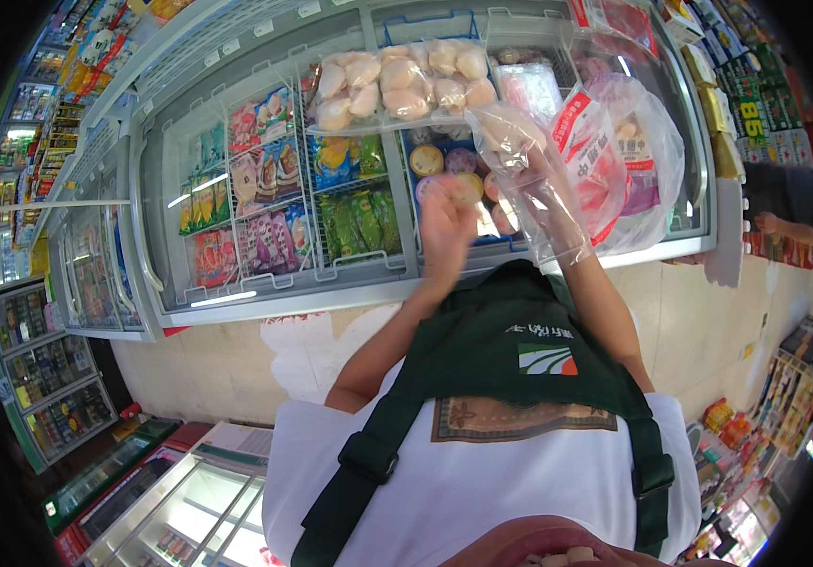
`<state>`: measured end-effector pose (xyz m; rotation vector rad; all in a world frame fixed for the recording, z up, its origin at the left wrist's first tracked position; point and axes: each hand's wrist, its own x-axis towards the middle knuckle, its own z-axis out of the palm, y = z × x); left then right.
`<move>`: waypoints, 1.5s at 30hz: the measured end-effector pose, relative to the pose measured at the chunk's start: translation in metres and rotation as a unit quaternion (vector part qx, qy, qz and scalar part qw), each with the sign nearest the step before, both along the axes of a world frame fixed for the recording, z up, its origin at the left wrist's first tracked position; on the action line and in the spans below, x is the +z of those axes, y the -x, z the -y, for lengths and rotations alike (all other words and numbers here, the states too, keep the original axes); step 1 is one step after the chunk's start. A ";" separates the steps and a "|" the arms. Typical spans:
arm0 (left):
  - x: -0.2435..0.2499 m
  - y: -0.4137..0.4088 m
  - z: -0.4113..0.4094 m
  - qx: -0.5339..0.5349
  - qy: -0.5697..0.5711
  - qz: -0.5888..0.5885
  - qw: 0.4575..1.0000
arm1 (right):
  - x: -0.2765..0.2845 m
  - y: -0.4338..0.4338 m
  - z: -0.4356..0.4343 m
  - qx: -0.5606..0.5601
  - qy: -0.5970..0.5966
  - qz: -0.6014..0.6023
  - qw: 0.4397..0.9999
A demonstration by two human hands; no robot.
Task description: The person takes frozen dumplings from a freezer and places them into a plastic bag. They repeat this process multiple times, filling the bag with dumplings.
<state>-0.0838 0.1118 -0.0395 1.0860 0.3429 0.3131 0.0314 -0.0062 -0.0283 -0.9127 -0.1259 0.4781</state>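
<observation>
My left hand [449, 209] is blurred, its fingers curled, over a blue basket of round lidded tubs [426, 160] inside the chest freezer. Whether it holds anything is unclear. My right hand [535, 159] grips a clear plastic bag [555, 227] that hangs down along my forearm. A pale lump [509, 135], seemingly raw chicken, shows through the bag's upper end. Just ahead of both hands lies a wide clear pack of pale raw chicken pieces [404, 85] on the freezer top. To the right of my right hand sit a red-and-white printed bag [587, 170] and a translucent carrier bag [662, 156].
Wire dividers separate colourful frozen packets [268, 173] to the left. The freezer's front rim [293, 301] runs before my apron. Another person's hand [768, 224] is at far right, near stacked cartons [754, 106]. A second freezer [98, 269] adjoins at left.
</observation>
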 end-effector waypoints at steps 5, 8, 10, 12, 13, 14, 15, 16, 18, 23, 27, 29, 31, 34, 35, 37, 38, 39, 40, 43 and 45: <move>-0.029 -0.045 -0.010 -0.124 0.355 0.035 0.926 | 0.008 0.018 -0.010 -0.007 0.210 0.114 0.971; -0.037 -0.045 -0.010 -0.116 0.413 0.032 0.903 | 0.014 0.028 -0.005 0.048 0.394 0.232 0.888; -0.039 -0.043 -0.012 -0.100 0.485 0.043 0.868 | 0.015 0.033 -0.005 0.053 0.394 0.227 0.889; -0.040 -0.041 -0.015 -0.117 0.480 0.062 0.867 | 0.015 0.039 -0.004 0.029 0.338 0.223 0.914; -0.041 -0.041 -0.017 -0.125 0.475 0.077 0.868 | 0.014 0.041 -0.004 0.001 0.279 0.222 0.934; -0.042 -0.040 -0.020 -0.125 0.493 0.068 0.858 | 0.013 0.043 -0.003 0.001 0.221 0.218 0.951; -0.043 -0.040 -0.023 -0.132 0.511 0.071 0.846 | 0.010 0.044 -0.003 -0.016 0.261 0.240 0.935; -0.043 -0.040 -0.025 -0.140 0.530 0.076 0.833 | 0.009 0.043 0.000 -0.004 0.302 0.260 0.917; -0.044 -0.038 -0.028 -0.163 0.535 0.064 0.827 | 0.002 0.041 0.003 -0.005 0.326 0.278 0.903; -0.051 -0.026 -0.035 -0.192 0.493 0.028 0.848 | -0.015 0.041 -0.002 0.090 0.369 0.256 0.889; -0.075 -0.018 -0.049 -0.159 0.480 -0.019 0.862 | -0.014 0.058 0.004 0.137 0.417 0.414 0.797; -0.094 -0.015 -0.058 -0.120 0.484 -0.066 0.864 | -0.010 0.071 0.015 0.149 0.489 0.524 0.681; -0.115 -0.014 -0.068 -0.098 0.489 -0.104 0.861 | -0.009 0.079 0.027 0.202 0.449 0.456 0.741; -0.143 -0.011 -0.088 -0.079 0.392 -0.196 0.895 | -0.010 0.083 0.050 0.249 0.440 0.375 0.777; -0.149 -0.008 -0.097 -0.044 0.356 -0.214 0.909 | -0.011 0.079 0.058 0.225 0.455 0.339 0.792; -0.158 -0.007 -0.128 0.011 0.300 -0.225 0.927 | -0.013 0.068 0.078 0.168 0.495 0.251 0.815; -0.160 -0.004 -0.143 0.067 0.283 -0.222 0.931 | -0.015 0.060 0.087 0.051 0.529 0.281 0.799; -0.162 0.000 -0.159 0.091 0.237 -0.200 0.946 | -0.018 0.050 0.097 -0.064 0.567 0.296 0.766; -0.163 0.003 -0.174 0.111 0.187 -0.184 0.959 | -0.023 0.038 0.107 -0.134 0.601 0.339 0.711; -0.168 0.008 -0.202 0.152 0.060 -0.206 0.965 | -0.051 0.001 0.124 -0.243 0.701 0.422 0.522; -0.169 0.005 -0.209 0.169 0.001 -0.237 0.957 | -0.073 -0.013 0.129 -0.206 0.742 0.384 0.511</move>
